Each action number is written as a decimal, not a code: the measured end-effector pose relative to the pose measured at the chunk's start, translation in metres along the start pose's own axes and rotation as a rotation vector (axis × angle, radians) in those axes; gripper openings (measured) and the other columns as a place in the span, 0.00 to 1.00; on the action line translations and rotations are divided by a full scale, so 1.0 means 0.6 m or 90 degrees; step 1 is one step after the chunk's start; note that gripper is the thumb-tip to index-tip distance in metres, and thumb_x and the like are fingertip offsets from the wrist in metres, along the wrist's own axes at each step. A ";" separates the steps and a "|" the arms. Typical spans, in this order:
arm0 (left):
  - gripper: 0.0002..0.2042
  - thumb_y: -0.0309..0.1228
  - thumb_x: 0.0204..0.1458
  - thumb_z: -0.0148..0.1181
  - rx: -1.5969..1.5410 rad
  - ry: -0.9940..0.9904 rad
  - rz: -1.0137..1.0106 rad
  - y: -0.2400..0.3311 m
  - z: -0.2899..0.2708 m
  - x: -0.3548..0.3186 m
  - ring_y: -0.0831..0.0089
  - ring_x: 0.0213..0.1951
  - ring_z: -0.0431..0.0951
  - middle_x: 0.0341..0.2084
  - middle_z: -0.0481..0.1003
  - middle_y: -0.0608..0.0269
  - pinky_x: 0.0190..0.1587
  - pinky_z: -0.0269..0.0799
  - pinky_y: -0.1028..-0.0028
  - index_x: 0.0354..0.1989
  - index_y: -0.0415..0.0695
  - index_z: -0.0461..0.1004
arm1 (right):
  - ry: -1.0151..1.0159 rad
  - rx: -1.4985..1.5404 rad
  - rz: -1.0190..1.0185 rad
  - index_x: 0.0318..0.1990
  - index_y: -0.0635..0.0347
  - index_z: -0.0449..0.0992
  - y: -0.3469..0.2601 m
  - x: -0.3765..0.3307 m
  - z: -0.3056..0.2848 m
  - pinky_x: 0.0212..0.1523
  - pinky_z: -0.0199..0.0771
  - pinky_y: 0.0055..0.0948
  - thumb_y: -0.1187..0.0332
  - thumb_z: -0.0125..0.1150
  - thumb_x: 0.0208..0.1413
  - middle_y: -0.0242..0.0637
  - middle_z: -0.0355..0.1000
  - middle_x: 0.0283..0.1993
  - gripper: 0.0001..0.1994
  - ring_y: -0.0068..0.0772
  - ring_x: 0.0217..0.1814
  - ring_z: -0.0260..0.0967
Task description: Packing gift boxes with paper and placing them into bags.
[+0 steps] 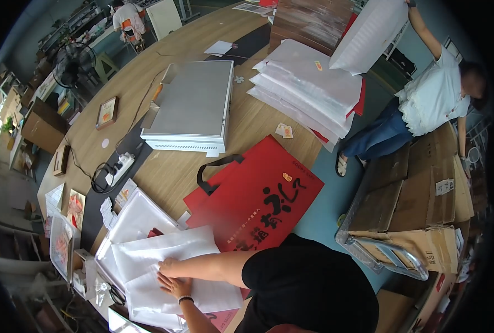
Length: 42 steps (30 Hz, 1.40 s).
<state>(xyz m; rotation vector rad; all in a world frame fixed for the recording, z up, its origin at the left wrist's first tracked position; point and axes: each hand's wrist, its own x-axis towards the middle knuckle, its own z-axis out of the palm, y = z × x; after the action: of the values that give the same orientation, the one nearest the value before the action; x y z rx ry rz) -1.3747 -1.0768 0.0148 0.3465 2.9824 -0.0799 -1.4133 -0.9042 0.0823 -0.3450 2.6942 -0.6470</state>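
Observation:
A glossy white foam pouch (205, 288) lies in front of me, one part folded over it. My left hand (176, 286), wearing a dark bracelet, rests flat on it with fingers spread. Right beside it, my right hand (170, 267) bears on the fold with its fingers drawn together on the white material. A red gift bag (269, 194) with a black ribbon handle and dark brush lettering lies flat beyond my right arm. Under and behind the pouch are more white sheets (141, 213), with a small dark red corner between them.
A grey metal-topped machine (194, 100) stands mid-table near a power strip (120, 168). White pouches (313, 83) are stacked at the far right. A co-worker (430, 105) there lifts another white pouch (372, 33). Cardboard boxes (413, 188) fill a trolley on the right.

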 end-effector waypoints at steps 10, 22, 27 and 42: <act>0.56 0.65 0.32 0.54 0.004 -0.070 -0.028 -0.008 -0.011 -0.001 0.53 0.68 0.32 0.67 0.35 0.52 0.62 0.32 0.44 0.67 0.47 0.36 | -0.006 0.109 -0.045 0.49 0.61 0.68 -0.044 0.024 0.036 0.43 0.72 0.36 0.64 0.50 0.52 0.50 0.65 0.50 0.17 0.46 0.44 0.71; 0.60 0.67 0.28 0.58 -0.004 -0.069 -0.032 0.018 -0.025 0.004 0.54 0.68 0.31 0.67 0.34 0.52 0.62 0.32 0.44 0.67 0.49 0.34 | 0.132 0.472 -0.249 0.55 0.59 0.62 0.128 -0.131 -0.073 0.44 0.71 0.35 0.59 0.58 0.52 0.47 0.59 0.57 0.25 0.42 0.52 0.64; 0.59 0.67 0.29 0.59 0.000 -0.095 -0.052 0.006 -0.053 -0.004 0.55 0.68 0.31 0.67 0.33 0.51 0.62 0.33 0.44 0.68 0.53 0.34 | 0.126 0.676 0.107 0.54 0.62 0.64 0.328 -0.495 -0.238 0.44 0.71 0.28 0.58 0.50 0.58 0.38 0.65 0.48 0.21 0.27 0.43 0.66; 0.27 0.29 0.58 0.48 -1.103 -0.340 0.393 1.044 -0.354 -0.075 0.60 0.63 0.54 0.61 0.53 0.49 0.64 0.49 0.64 0.64 0.37 0.47 | 0.940 0.290 0.467 0.42 0.58 0.74 1.020 -1.263 -0.537 0.40 0.67 0.23 0.63 0.54 0.56 0.33 0.73 0.39 0.11 0.23 0.42 0.68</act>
<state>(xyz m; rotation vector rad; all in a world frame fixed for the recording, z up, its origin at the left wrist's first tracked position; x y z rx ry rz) -1.2137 -0.4635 0.2086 0.6974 1.4030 1.8307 -0.9408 -0.0124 0.2681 1.7911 3.1810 -1.5831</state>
